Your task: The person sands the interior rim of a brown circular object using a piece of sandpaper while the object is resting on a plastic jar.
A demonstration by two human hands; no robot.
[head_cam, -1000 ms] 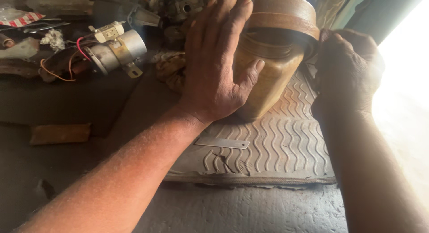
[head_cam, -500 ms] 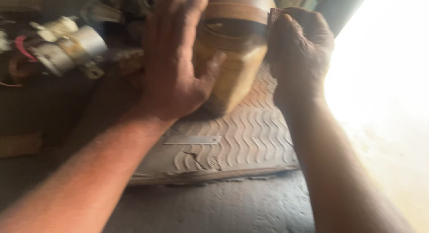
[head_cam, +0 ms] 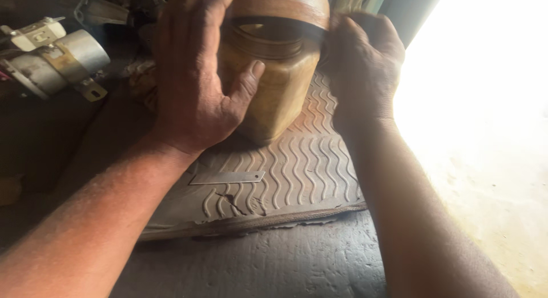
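A dirty yellowish plastic jar (head_cam: 285, 87) with a brown lid (head_cam: 279, 9) lies tilted on a ribbed rubber mat (head_cam: 297, 172). My left hand (head_cam: 194, 87) lies flat against the jar's left side, fingers spread and thumb pressed on its body. My right hand (head_cam: 362, 69) is curled around the right edge of the lid and grips it. The far side of the jar is hidden by my hands.
A grey cylindrical motor part with a cream connector (head_cam: 54, 58) lies at the upper left among dark metal scrap (head_cam: 108, 9). A thin flat metal strip (head_cam: 228, 177) rests on the mat. Rough dark floor (head_cam: 257, 264) lies in front; bright sunlit ground (head_cam: 485, 132) on the right.
The view has shifted, so the jar and hands sit further left and higher in frame. My right hand has stayed at the lid's rim; my left hand remains flat on the jar.
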